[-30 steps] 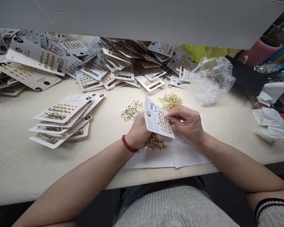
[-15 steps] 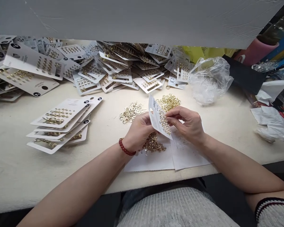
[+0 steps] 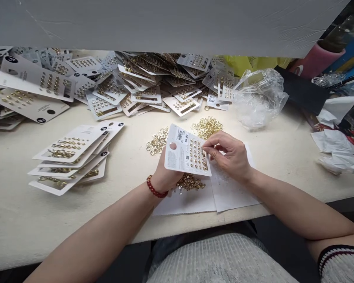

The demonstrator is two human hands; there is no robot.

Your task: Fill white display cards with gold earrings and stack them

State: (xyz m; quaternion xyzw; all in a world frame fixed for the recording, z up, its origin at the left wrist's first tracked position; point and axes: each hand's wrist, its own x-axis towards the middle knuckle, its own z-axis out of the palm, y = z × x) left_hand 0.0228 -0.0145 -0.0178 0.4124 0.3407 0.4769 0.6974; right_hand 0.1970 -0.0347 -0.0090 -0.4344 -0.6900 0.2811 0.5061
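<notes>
My left hand [image 3: 166,177] is closed on a white earring card [image 3: 177,158], its fingers mostly hidden behind it. The card is tilted, its printed back with a price label towards me, and rows of small gold studs poke through it. At the card's right edge, my right hand [image 3: 228,154] pinches thumb and forefinger together by the studs; whatever is between the fingertips is too small to make out. Below the card lies a heap of small gold-brown pieces [image 3: 190,182] on white paper [image 3: 183,202]. Gold rings [image 3: 208,126] and gold clasp-like pieces [image 3: 157,142] lie in two piles behind it.
On the left stands a loose stack of filled earring cards [image 3: 69,147]. Many more cards [image 3: 147,84] are heaped along the back under a grey panel [image 3: 165,27]. A clear plastic bag [image 3: 255,102] sits at back right, with crumpled white tissue [image 3: 338,151] further right.
My left hand has turned the card so its printed back faces me more fully, shifting it slightly left. My right hand stays pinched at its right edge.
</notes>
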